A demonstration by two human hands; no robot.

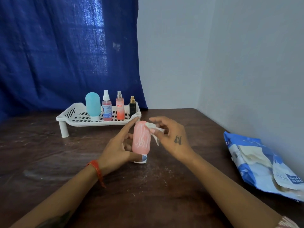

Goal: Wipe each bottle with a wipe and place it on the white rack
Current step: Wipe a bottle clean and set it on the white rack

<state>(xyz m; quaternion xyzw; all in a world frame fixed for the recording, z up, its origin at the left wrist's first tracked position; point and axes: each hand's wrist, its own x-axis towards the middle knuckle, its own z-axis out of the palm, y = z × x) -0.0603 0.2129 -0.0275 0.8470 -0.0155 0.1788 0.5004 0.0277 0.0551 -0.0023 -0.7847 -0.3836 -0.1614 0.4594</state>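
The left hand [115, 150] grips the pink bottle [141, 137] upright on the worktop [49, 162]; the right hand [171, 135] pinches a wipe [152, 126] against its top. The white rack [79, 118] sits just behind, its left half unoccupied.

A plain room in a home, set up as a makeshift work corner: a worn dark wooden table [49, 153] stands against bare grey painted walls [213, 55], and a blue cloth curtain [65, 46] hangs over a lit window. Toiletry bottles stand on a white plastic rack [69, 115], and a blue pack of wipes [256, 163] lies nearby.
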